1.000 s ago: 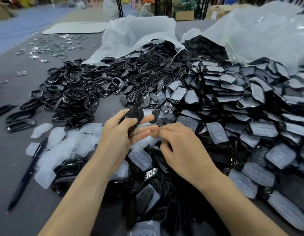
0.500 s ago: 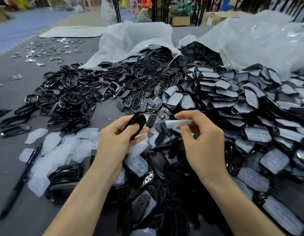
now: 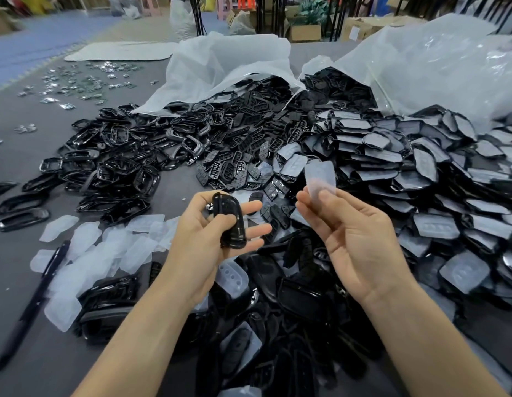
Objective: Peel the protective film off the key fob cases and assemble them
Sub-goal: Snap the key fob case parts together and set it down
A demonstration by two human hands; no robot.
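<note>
I see the left hand (image 3: 209, 233) thumb-gripping a case (image 3: 230, 222) on nearly straight fingers (image 3: 250, 209), the right hand (image 3: 361, 239) pinching peeled film (image 3: 320, 179); that loose hold could drop the case.

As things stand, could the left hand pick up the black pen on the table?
Likely not yet: the left hand grips a black case, so it has no free grip. The pen itself lies uncovered on its own side, beside the peeled films.
</note>
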